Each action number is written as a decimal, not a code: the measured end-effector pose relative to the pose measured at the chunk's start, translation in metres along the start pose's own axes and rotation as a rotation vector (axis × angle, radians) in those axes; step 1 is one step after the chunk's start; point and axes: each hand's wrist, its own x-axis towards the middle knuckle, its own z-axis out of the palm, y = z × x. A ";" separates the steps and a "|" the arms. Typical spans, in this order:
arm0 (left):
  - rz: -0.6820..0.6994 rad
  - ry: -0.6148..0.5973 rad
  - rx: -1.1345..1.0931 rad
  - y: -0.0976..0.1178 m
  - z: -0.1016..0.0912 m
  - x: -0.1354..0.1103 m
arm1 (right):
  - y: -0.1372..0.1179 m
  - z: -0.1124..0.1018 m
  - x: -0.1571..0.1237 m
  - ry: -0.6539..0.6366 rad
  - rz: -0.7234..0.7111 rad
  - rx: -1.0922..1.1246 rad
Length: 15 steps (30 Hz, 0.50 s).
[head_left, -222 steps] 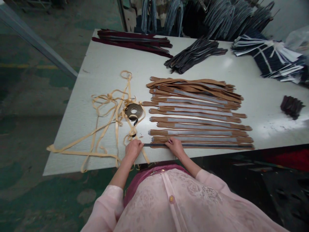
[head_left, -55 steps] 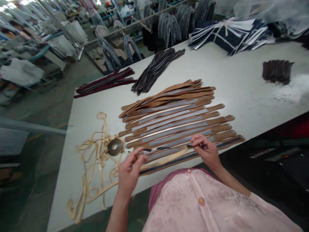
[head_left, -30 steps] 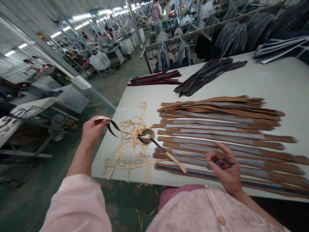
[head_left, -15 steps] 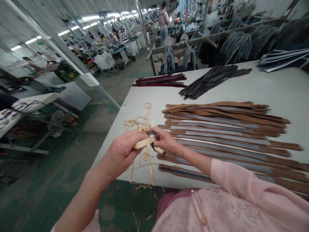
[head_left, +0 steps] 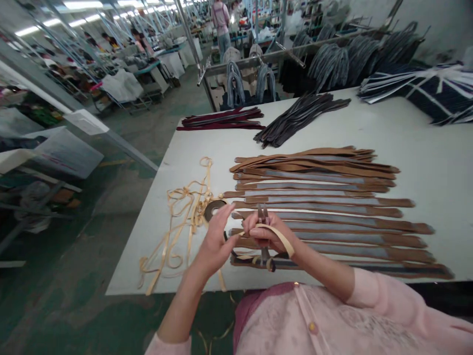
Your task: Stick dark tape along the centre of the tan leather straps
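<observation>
Both hands over the near edge of the table (head_left: 424, 148), close together.

Right hand (head_left: 268, 235): curled closed, gripping a tan strip (head_left: 283, 237) that loops over the knuckles and back toward the wrist. A dark, narrow piece (head_left: 263, 215) sticks up from the fist; possibly scissors, too blurred to tell.

Left hand (head_left: 217, 242): fingers stretched out toward the right hand, tips touching or nearly touching it. Cannot tell whether they pinch anything.

Tape roll (head_left: 214, 209) lies flat on the table just beyond the left fingertips, at the edge of a loose tangle of tan strips (head_left: 177, 222) that trails to the table's left corner.

Brown straps (head_left: 325, 207) lie in parallel rows to the right of the hands. The nearest strap (head_left: 351, 267), under the right wrist, carries a dark band along its length.

Far side of the table: dark grey straps (head_left: 299, 118), maroon straps (head_left: 221, 119), a navy-and-white bundle (head_left: 424, 88).
</observation>
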 end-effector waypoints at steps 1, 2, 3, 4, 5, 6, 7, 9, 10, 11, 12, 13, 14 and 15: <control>0.009 -0.097 -0.034 -0.012 0.011 0.009 | -0.005 -0.002 -0.006 -0.010 -0.015 0.006; 0.018 -0.192 -0.067 -0.021 0.021 0.017 | -0.010 -0.005 -0.012 -0.021 -0.032 -0.001; 0.017 -0.255 -0.086 -0.030 0.030 0.024 | -0.016 -0.008 -0.019 -0.031 -0.045 -0.018; 0.001 -0.274 -0.076 -0.037 0.036 0.030 | -0.023 -0.014 -0.027 -0.032 -0.052 -0.040; -0.029 -0.257 -0.035 -0.045 0.038 0.034 | -0.031 -0.021 -0.037 -0.027 -0.051 -0.070; -0.064 -0.210 0.031 -0.054 0.038 0.037 | -0.040 -0.030 -0.048 -0.006 -0.053 -0.103; -0.095 -0.151 0.113 -0.064 0.034 0.038 | -0.051 -0.039 -0.061 0.033 -0.056 -0.139; -0.129 -0.075 0.279 -0.086 0.021 0.039 | -0.072 -0.060 -0.089 0.167 -0.080 -0.224; -0.144 -0.055 0.354 -0.098 0.013 0.039 | -0.082 -0.071 -0.104 0.249 -0.101 -0.270; -0.165 -0.035 0.423 -0.110 0.006 0.037 | -0.091 -0.081 -0.119 0.333 -0.127 -0.308; -0.196 -0.021 0.483 -0.122 0.000 0.036 | -0.099 -0.091 -0.135 0.413 -0.157 -0.334; -0.233 -0.010 0.535 -0.133 -0.005 0.033 | -0.104 -0.100 -0.149 0.478 -0.182 -0.351; -0.271 0.001 0.576 -0.143 -0.009 0.031 | -0.109 -0.108 -0.163 0.529 -0.205 -0.362; -0.309 0.008 0.608 -0.153 -0.012 0.027 | -0.111 -0.116 -0.176 0.564 -0.218 -0.369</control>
